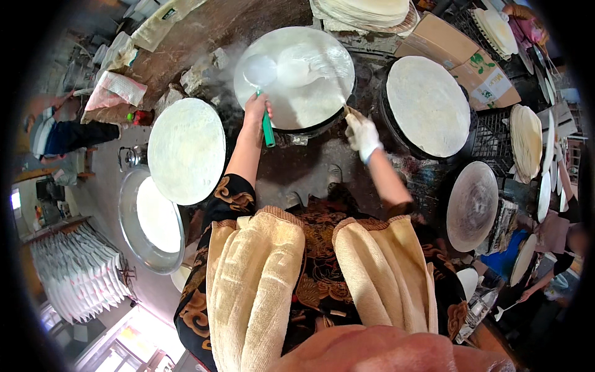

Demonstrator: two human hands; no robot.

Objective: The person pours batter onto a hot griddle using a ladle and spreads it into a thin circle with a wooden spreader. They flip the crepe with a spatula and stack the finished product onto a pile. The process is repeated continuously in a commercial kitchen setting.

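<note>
A round griddle point(308, 131) stands in front of me, coated with wet white batter point(302, 68) that lies thicker in its middle. My left hand point(256, 110), bare, is closed round the green handle of a ladle point(259, 70). The ladle's round bowl is over the left part of the griddle, with steam about it. At the griddle's right front edge, my right hand point(364, 136) in a white glove grips a wooden-handled spreader point(351, 114). Its far end reaches over the batter and is blurred, so its shape cannot be made out.
Another batter-covered griddle point(427, 106) stands right, one more point(186, 152) left. Below the left one sits a metal basin point(176, 263) of white batter point(158, 216). A bare griddle point(472, 206) lies lower right. Stacked flat rounds point(525, 142), a cardboard box point(483, 80) and other people are farther off.
</note>
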